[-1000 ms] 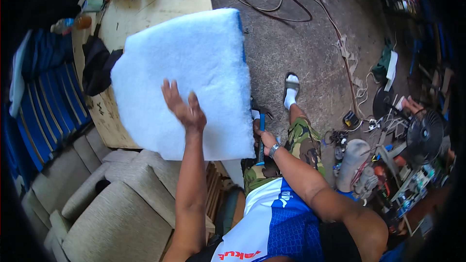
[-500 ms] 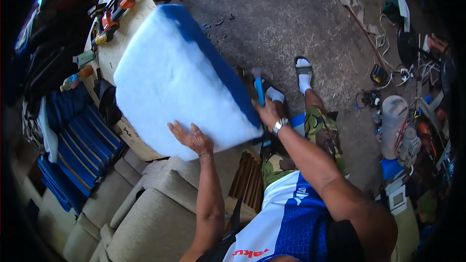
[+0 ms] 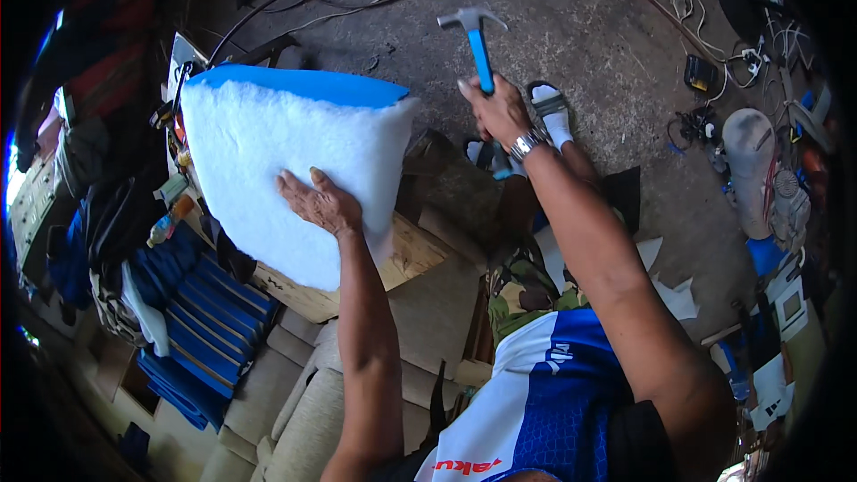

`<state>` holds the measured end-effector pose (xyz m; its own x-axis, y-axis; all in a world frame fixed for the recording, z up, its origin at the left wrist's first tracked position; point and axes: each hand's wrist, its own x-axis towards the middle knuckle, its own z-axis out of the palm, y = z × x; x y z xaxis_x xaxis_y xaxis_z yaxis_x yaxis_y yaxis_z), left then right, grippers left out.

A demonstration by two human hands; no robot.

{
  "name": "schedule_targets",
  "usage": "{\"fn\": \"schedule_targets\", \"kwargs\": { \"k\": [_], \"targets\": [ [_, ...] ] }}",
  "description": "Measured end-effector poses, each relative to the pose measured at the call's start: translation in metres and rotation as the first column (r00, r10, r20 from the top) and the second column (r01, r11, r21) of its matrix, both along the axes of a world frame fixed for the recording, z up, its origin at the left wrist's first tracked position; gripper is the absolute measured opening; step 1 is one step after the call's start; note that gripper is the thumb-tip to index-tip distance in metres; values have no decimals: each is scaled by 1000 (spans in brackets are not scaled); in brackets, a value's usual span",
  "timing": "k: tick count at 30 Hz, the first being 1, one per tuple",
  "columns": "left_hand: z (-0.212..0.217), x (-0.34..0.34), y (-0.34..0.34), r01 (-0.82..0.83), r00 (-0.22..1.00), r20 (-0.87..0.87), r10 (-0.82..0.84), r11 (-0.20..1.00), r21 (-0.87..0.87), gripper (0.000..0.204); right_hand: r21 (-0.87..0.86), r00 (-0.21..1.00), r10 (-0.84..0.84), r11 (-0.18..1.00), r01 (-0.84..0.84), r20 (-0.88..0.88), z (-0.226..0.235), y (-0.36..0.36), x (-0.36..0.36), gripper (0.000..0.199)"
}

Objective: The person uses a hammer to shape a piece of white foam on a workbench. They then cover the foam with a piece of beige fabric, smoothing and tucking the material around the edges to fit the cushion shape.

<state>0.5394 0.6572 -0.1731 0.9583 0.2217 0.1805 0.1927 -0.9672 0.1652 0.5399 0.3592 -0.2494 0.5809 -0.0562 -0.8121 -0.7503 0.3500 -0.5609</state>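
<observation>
White-padded cushion (image 3: 268, 143) is resting on a wooden board (image 3: 415, 254), left of a blue-handled hammer (image 3: 480, 58) that the right hand (image 3: 500, 112) is gripping; the left hand (image 3: 326, 203), well apart, is spreading flat, seemingly touching the cushion's top.

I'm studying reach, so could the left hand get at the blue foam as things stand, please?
Probably yes: the left hand is open over the white padding, with nothing visible blocking its way to the blue foam.
</observation>
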Motion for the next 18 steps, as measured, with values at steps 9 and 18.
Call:
{"fn": "schedule_targets", "kwargs": {
  "k": [9, 18],
  "targets": [
    [-7, 1, 4, -56, 994, -94, 61, 997, 61, 69, 187, 851, -496, 832, 523, -172, 27, -9, -33, 53],
    [-12, -2, 14, -67, 997, -31, 70, 993, 94, 69, 206, 955, 51, 978, 11, -292, -12, -11, -46, 43]
  ]
}}
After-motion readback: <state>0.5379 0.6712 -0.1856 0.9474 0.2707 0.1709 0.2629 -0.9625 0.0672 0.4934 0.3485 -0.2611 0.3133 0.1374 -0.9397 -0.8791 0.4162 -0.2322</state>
